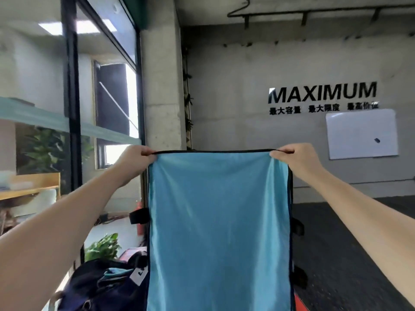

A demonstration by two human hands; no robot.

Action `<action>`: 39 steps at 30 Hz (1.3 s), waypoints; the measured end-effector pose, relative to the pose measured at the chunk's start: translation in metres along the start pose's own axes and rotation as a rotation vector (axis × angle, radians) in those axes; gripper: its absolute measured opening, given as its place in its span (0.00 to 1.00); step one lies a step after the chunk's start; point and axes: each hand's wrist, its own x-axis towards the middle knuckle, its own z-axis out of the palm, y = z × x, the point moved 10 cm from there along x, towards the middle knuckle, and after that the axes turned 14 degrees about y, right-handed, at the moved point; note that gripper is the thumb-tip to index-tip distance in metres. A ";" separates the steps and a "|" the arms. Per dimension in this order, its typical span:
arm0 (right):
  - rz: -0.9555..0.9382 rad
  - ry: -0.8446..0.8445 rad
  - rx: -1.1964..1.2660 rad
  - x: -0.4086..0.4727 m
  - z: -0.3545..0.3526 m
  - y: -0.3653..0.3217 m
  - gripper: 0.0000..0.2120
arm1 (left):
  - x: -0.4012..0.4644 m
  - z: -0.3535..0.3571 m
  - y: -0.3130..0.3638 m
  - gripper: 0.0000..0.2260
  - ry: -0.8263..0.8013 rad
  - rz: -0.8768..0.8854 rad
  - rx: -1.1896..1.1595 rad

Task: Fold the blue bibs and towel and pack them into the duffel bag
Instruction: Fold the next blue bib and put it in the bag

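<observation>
Thing in hand: a large light-blue soft cloth with dark binding along its edges [219,221], held up in the air at arm's length and hanging flat in front of the person; whether it is the towel or one of the bibs I cannot tell.
Left hand: the left hand [132,161] pinches the top left corner, fingers curled and clamped on the dark hem.
Right hand: the right hand [296,159] pinches the top right corner the same way, fingers closed on the hem.
Top edge: pulled nearly straight between the two hands, with small gathers below each pinch.
Handling: it looks thin, light and limp, likely to swing and crease; the surface has a slight sheen, so it may slide on itself when folded.
Where to hold: the bound corners seem the safest grip, and bringing corner to corner should give a clean half fold.
Bag: a dark navy fabric duffel bag [94,286] sits low on the left, open, with some light-blue fabric [116,272] showing inside.
Hidden: the cloth's lower edge runs out of view; black straps or tabs [139,215] peek from behind both sides, and what they belong to is unclear.
Hard to read: the bag's left part is blurred and partly covered by the left forearm.
</observation>
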 end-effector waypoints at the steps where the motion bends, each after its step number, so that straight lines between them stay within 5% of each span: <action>1: -0.012 0.006 0.010 0.001 -0.003 -0.004 0.08 | 0.001 -0.003 0.005 0.04 -0.023 0.016 0.009; 8: 0.007 -0.013 0.038 0.014 0.003 -0.005 0.03 | 0.018 -0.004 -0.002 0.05 -0.111 -0.004 -0.063; 13: 0.106 -0.130 0.043 0.016 0.042 0.034 0.10 | 0.022 0.032 -0.054 0.08 -0.321 -0.219 -0.191; 22: 0.285 -0.287 -0.016 0.015 0.139 0.153 0.06 | 0.007 0.141 -0.166 0.10 -0.771 -0.455 -0.206; 29: 0.085 -0.444 -0.405 0.037 0.217 0.228 0.08 | 0.061 0.230 -0.231 0.05 -0.386 -0.214 0.162; 34: 0.020 -0.222 -0.446 0.091 0.238 0.230 0.10 | 0.120 0.259 -0.218 0.14 -0.174 -0.027 0.216; 39: -0.083 -0.004 -0.347 0.135 0.240 0.186 0.06 | 0.174 0.232 -0.175 0.10 0.142 0.091 0.213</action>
